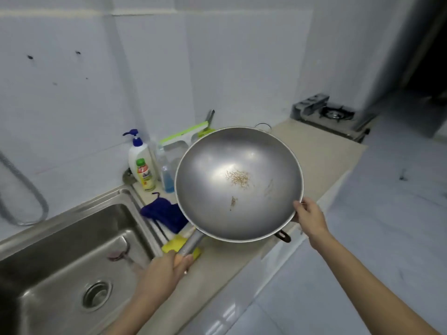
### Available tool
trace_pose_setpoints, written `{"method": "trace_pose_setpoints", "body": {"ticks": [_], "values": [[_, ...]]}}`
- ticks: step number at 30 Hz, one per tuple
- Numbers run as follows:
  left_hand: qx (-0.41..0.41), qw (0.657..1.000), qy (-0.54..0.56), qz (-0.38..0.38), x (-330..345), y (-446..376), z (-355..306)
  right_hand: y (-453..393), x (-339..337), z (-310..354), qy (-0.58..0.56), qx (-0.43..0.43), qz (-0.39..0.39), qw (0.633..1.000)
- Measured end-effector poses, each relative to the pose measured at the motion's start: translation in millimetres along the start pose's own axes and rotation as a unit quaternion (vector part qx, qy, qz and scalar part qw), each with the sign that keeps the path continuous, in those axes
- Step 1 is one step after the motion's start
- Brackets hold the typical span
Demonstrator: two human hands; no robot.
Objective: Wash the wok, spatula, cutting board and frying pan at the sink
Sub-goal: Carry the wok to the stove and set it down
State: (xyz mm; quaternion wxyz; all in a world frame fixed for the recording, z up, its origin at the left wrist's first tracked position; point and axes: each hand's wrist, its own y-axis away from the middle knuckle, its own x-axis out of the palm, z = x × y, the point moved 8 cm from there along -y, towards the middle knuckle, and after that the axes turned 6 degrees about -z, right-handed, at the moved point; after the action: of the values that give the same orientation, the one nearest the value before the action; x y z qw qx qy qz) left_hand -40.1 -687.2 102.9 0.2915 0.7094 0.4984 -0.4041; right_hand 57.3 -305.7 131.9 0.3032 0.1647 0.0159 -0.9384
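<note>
A large steel wok point(238, 183) with brown food residue at its bottom is held above the counter, to the right of the sink point(70, 252). My left hand point(167, 269) grips its long handle near the counter's front edge. My right hand point(308, 217) holds the rim on the right side. A dark handle point(283, 236) pokes out from under the wok, its pan hidden. A white and green cutting board point(180, 141) leans against the wall behind the wok. A spatula is not visible.
A white pump bottle point(139, 154), a small green-capped bottle point(145, 175) and a blue liquid bottle point(167, 177) stand by the wall. A blue cloth point(164, 213) and yellow sponge point(174, 245) lie beside the sink. A gas stove point(331, 117) sits far right. A hose point(21, 187) hangs left.
</note>
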Motion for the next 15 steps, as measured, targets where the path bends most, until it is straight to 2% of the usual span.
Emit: {"method": "trace_pose_setpoints", "body": {"ticks": [6,15], "values": [[0.116,0.993,-0.006,0.034,70,-74,-181,-102,-159,-25,-0.025,0.020,-0.105,0.994],[0.216,0.972,-0.014,0.095,217,-159,-439,-241,-386,-86,0.082,0.042,-0.213,0.973]]}}
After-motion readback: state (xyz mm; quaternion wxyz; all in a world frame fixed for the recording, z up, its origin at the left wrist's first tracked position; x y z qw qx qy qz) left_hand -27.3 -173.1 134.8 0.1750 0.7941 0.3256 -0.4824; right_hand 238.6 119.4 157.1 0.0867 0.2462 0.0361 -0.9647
